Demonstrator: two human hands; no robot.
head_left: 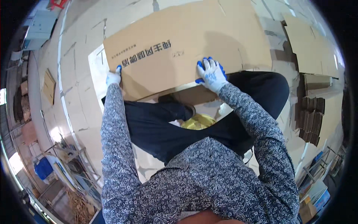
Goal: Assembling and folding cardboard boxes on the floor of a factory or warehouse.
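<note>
The carton (194, 41) lies in the upper centre of the frame, beyond both hands, printed face up. Its long axis runs left to right, climbing slightly toward the upper right. The left hand (113, 77), gloved, is at the carton's left end with a blue fingertip on the face; whether it grips cannot be told, its other fingers being hidden. The right hand (212, 74), gloved, rests with fingers spread and nothing clasped, by the lower edge, and is nearer the carton's middle.

The carton is over a tan floor (76, 93) marked with pale lines; a white sheet (96, 61) shows past its left end. A yellow object (198, 121) sits between the legs. Stacked cardboard (311, 119) stands at right; a grey cabinet (39, 30) is at upper left.
</note>
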